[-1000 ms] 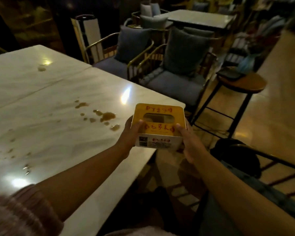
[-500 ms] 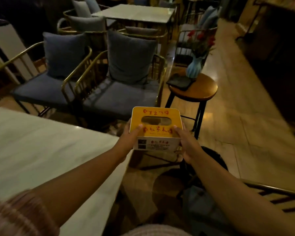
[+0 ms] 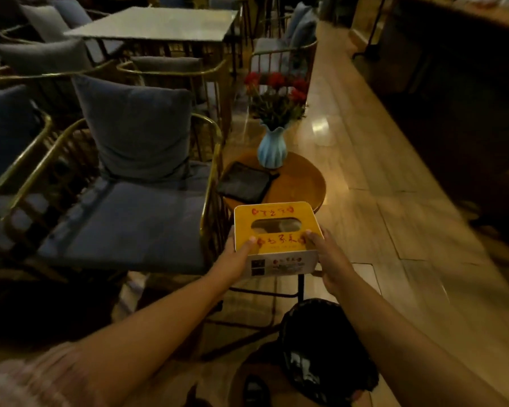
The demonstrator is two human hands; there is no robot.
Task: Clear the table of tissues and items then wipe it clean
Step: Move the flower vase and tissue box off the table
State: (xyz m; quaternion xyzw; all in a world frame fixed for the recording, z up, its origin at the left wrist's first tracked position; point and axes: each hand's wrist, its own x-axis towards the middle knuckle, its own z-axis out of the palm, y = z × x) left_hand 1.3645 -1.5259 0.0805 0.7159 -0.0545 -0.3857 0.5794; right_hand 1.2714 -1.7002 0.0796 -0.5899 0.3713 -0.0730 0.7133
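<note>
Head view, dim warm light.

Nearest: pink ribbed sleeve (image 3: 27, 383) at lower left, with both bare forearms reaching forward. A dark bin with a black liner (image 3: 321, 351) stands on the floor under the right forearm.

Left hand (image 3: 234, 261) grips the left end of the tissue box (image 3: 276, 230), thumb pressed on the top face. The rest of its fingers are hidden behind the box side. Right hand (image 3: 328, 259) grips the right end, thumb on the top face and fingers curled round the lower right corner.

Box: yellow top with red lettering and an oval slot, white front panel with small printed labels. It is held level between the two hands, off the table, at the near edge of a round wooden stool (image 3: 301, 183). I cannot tell whether its underside touches the stool top.

On the stool: a flat dark pad or tablet (image 3: 244, 183) lies at the left edge. A ribbed pale blue vase (image 3: 272, 148) stands upright at the far edge, holding red flowers (image 3: 276, 89).

Left of the stool, just beside it: a brass-framed armchair (image 3: 124, 218) with blue-grey seat and back cushions, and a second like it further left.

Beyond: a square pale-topped table (image 3: 159, 23) ringed by more cushioned chairs. A dark counter (image 3: 453, 83) runs along the right across the glossy floor (image 3: 379, 177).
</note>
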